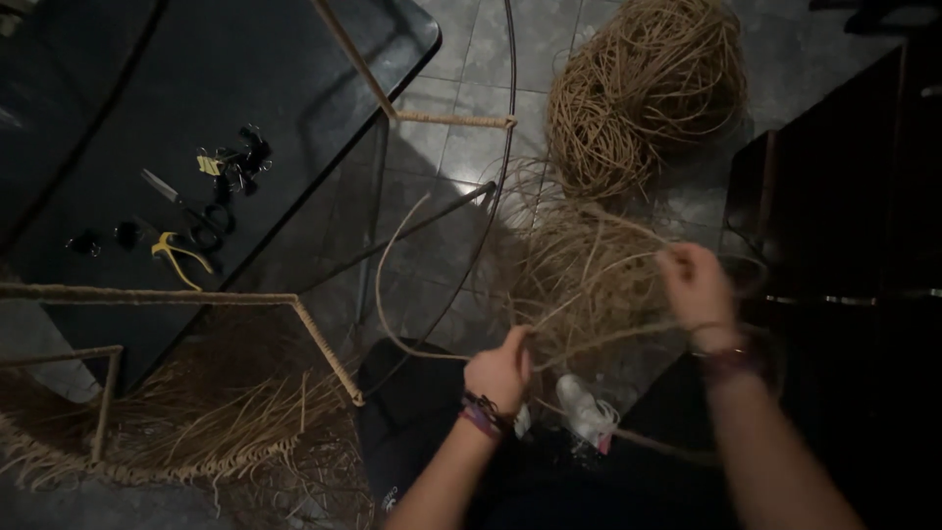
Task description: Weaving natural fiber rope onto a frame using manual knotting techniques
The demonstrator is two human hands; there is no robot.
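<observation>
- A dark table [118, 88] stands at my upper left, one rounded corner toward the tiled floor [461, 167].
- Near the table's front edge lies a heap of black and yellow binder clips [235, 157].
- Just below them, toward that same edge, sit scissors [186, 206] with black handles.
- Closer to the edge still is a yellow-handled tool [177, 253], with two small black clips [103, 238] to its left.
- A big round coil of tan cane [643, 88] rests on the floor at the top, well apart from the table.
- A frame wrapped in cane [196, 294], with loose ends hanging, fills my lower left.
- My white shoe [587, 414] shows on the floor below.
</observation>
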